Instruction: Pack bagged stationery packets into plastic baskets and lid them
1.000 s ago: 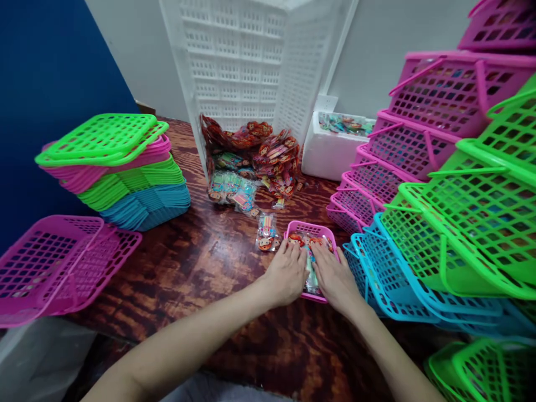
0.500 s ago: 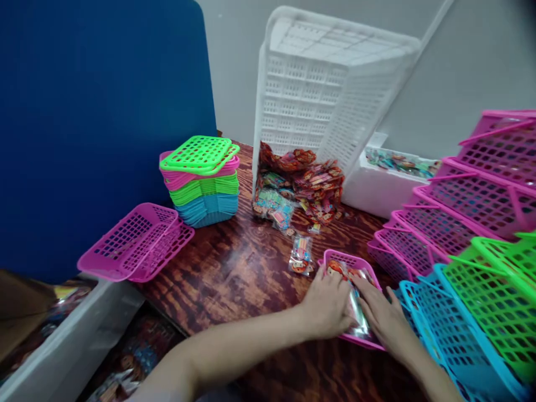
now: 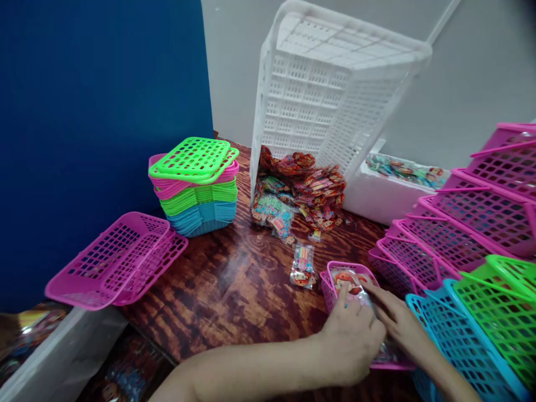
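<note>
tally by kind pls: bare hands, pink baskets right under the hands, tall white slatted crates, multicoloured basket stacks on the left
Bare hands, left hand and right hand: 2
Pink basket under the hands: 1
Tall white slatted crate: 1
Multicoloured basket stack on the left: 1
Total: 5

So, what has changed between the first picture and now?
The view has swung left. The left hand, flat over the packets in the pink basket a second ago, has moved closer to the right hand and now has one finger extended, the others bent. Both hands are still at the basket. The loose packet, white crate and green-topped stack stayed put.
</note>
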Motion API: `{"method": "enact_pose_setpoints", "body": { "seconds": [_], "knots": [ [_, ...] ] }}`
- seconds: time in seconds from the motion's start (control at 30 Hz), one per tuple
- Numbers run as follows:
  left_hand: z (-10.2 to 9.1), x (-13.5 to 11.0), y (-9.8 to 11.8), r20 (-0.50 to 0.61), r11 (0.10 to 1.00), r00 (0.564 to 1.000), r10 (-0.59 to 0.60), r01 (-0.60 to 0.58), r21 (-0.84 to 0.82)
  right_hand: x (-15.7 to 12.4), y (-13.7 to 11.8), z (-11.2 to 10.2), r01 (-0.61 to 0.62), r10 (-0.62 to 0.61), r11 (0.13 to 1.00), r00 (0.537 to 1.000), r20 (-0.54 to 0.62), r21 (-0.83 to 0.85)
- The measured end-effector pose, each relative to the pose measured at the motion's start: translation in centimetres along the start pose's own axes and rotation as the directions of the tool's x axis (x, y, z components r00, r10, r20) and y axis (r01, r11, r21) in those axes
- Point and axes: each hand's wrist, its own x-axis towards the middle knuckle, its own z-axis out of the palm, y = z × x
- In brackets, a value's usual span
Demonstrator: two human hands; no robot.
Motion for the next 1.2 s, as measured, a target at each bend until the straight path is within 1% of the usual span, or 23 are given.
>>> {"method": "enact_pose_setpoints", "body": {
  "seconds": [0.07,0.13,0.27,0.37,0.43,0.47,0.53,0.57,0.6,0.63,0.67,0.7,0.73,0.77,0.8,0.83,0.87,0.9,0.93,1.0,1.07,1.1,1.2],
  "knots": [
    [-0.1,-0.3,-0.1,-0.028,0.998,0.999,0.014,-0.015,-0.055,-0.4,-1.0,0.4,-0.047,0.049,0.999,0.994,-0.096,0.019],
    [0.2,-0.9,-0.5,0.002,0.995,0.998,0.055,-0.055,-0.085,-1.4,-1.9,1.2,-0.092,0.090,0.996,0.984,-0.152,-0.006],
    [1.5,-2.1,-1.1,0.000,0.986,0.988,0.154,-0.153,-0.060,-3.3,-3.2,3.2,-0.126,0.101,0.979,0.983,-0.156,-0.159],
    [1.9,-2.6,-1.2,0.004,0.984,0.993,0.119,-0.117,-0.134,-3.4,-2.9,4.0,-0.160,0.119,0.950,0.979,-0.163,-0.267],
    [1.7,-3.0,-2.0,-0.002,0.968,0.999,0.050,-0.049,-0.244,-2.8,-2.2,3.6,-0.170,0.126,0.941,0.979,-0.163,-0.292],
    [1.6,-3.3,-2.8,-0.006,0.955,1.000,0.002,-0.003,-0.298,-2.4,-2.0,3.1,-0.171,0.121,0.939,0.977,-0.178,-0.298],
    [1.2,-3.7,-5.6,0.022,0.925,0.989,-0.149,0.147,-0.351,-1.6,-2.2,1.8,-0.183,0.106,0.936,0.961,-0.256,-0.300],
    [1.1,-3.9,-7.6,0.055,0.907,0.966,-0.251,0.255,-0.335,-1.3,-3.0,1.2,-0.198,0.101,0.938,0.941,-0.322,-0.285],
    [1.0,-4.0,-9.9,0.106,0.876,0.917,-0.385,0.399,-0.273,-0.9,-4.2,0.8,-0.213,0.097,0.943,0.912,-0.398,-0.257],
    [1.0,-3.9,-12.4,0.108,0.842,0.870,-0.482,0.493,-0.219,-0.3,-5.8,0.7,-0.224,0.106,0.953,0.878,-0.466,-0.206],
    [0.9,-3.6,-15.0,0.098,0.813,0.832,-0.547,0.555,-0.176,0.4,-7.7,1.1,-0.216,0.117,0.968,0.839,-0.531,-0.129],
    [1.0,-3.2,-17.6,0.085,0.782,0.793,-0.603,0.609,-0.130,1.3,-9.6,1.9,-0.158,0.103,0.986,0.821,-0.561,-0.051],
    [1.0,-2.7,-19.9,0.071,0.751,0.756,-0.651,0.654,-0.084,2.5,-11.3,3.1,-0.063,0.071,0.997,0.845,-0.530,0.033],
    [1.1,-2.0,-22.0,0.063,0.729,0.730,-0.681,0.684,-0.042,4.0,-12.6,4.7,-0.018,0.055,0.996,0.881,-0.470,0.083],
    [1.2,-1.2,-23.8,0.063,0.713,0.712,-0.699,0.701,-0.002,5.6,-13.5,6.5,-0.011,0.047,0.995,0.928,-0.369,0.098],
    [1.4,-0.5,-25.2,0.065,0.704,0.701,-0.710,0.709,0.038,7.4,-13.8,8.4,-0.051,0.074,0.996,0.936,-0.345,0.074],
    [1.6,0.1,-26.2,0.068,0.703,0.700,-0.711,0.707,0.076,9.1,-13.7,10.2,-0.135,0.137,0.990,0.921,-0.365,0.031],
    [1.9,0.7,-27.0,0.076,0.712,0.709,-0.701,0.693,0.110,10.6,-13.3,11.8,-0.251,0.227,0.968,0.897,-0.379,-0.012],
    [2.3,1.1,-27.4,0.089,0.730,0.726,-0.682,0.669,0.140,11.9,-12.6,13.1,-0.343,0.304,0.938,0.886,-0.351,-0.051],
    [3.0,1.4,-27.8,0.133,0.777,0.768,-0.626,0.602,0.184,13.5,-11.4,14.7,-0.426,0.382,0.896,0.882,-0.276,-0.124],
    [3.5,1.1,-27.8,0.185,0.815,0.796,-0.576,0.542,0.206,13.8,-10.7,15.1,-0.410,0.379,0.901,0.902,-0.207,-0.139],
    [3.7,0.9,-27.7,0.205,0.824,0.801,-0.563,0.525,0.213,13.6,-10.6,15.0,-0.389,0.364,0.914,0.912,-0.191,-0.115],
    [3.8,-0.3,-27.2,0.238,0.822,0.788,-0.568,0.524,0.223,12.5,-10.3,14.5,-0.365,0.364,0.931,0.914,-0.181,0.031]
  ]
}}
